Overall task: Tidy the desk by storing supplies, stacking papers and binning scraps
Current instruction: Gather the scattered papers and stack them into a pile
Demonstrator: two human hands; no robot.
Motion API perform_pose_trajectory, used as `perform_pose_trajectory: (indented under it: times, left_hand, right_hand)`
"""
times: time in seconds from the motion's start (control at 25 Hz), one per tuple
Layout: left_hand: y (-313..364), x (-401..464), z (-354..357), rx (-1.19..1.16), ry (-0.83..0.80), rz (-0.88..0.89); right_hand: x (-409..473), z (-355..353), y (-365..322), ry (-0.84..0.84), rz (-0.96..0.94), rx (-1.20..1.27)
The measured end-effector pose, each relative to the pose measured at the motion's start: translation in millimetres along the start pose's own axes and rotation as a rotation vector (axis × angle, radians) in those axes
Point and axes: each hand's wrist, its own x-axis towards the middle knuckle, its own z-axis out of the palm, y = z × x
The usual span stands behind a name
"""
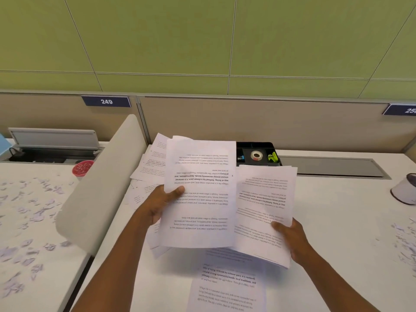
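The left hand (165, 200) has its grip closed on a white printed paper sheet (199, 194), thumb on top near the sheet's left edge and fingers hidden beneath; the sheet is lifted above the white desk (337, 221) with its text upside down to the viewer. The right hand (290, 236) grasps a thin stack of white printed pages (265, 206), thumb pressed on the stack's lower right corner, the other fingers out of sight below. The stack sits just right of the left grip's sheet, and the sheet's right edge overlaps it.

Below both grips, nearer the person, another printed white page (227, 287) lies flat on the desk. Beyond and left of the left grip, several loose printed sheets (150, 165) lie spread in an untidy overlap. Past the right grip, at the back of the desk, a black plastic organiser tray (258, 146) holds a roll of clear tape (256, 156), a lime-green small item (272, 157) and a small blue item (240, 157); what the last two are cannot be told.

Far right of the right grip, small white paper scraps (405, 239) lie scattered, and a white round container (405, 190) stands near the edge of view. Left of the left grip, past a pale grey divider panel (101, 181), a neighbouring desk (56, 172) carries many paper scraps (27, 221) and a red cup (82, 168).
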Motion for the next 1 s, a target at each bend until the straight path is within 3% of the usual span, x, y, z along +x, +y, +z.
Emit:
perform_pose_trajectory:
  times: [0.16, 0.52, 0.8, 0.92, 1.0]
  left_hand:
    - [-1, -3, 15, -0.089, -0.096, -0.037]
    - [1, -10, 17, -0.405, -0.177, -0.001]
    - [-19, -15, 32, 0.080, 0.045, -0.062]
    - [-26, -14, 45, 0.130, 0.151, -0.026]
    - [-28, -14, 53, 0.092, 0.109, -0.014]
  right_hand:
    - [-2, 31, -7, -0.124, -0.050, -0.052]
    - [-6, 55, -7, -0.146, -0.071, -0.120]
    - [-20, 70, -25, -0.289, -0.031, 0.019]
    - [-27, 71, -31, -0.340, -0.038, 0.035]
    - [-33, 67, -33, -0.349, -0.035, 0.032]
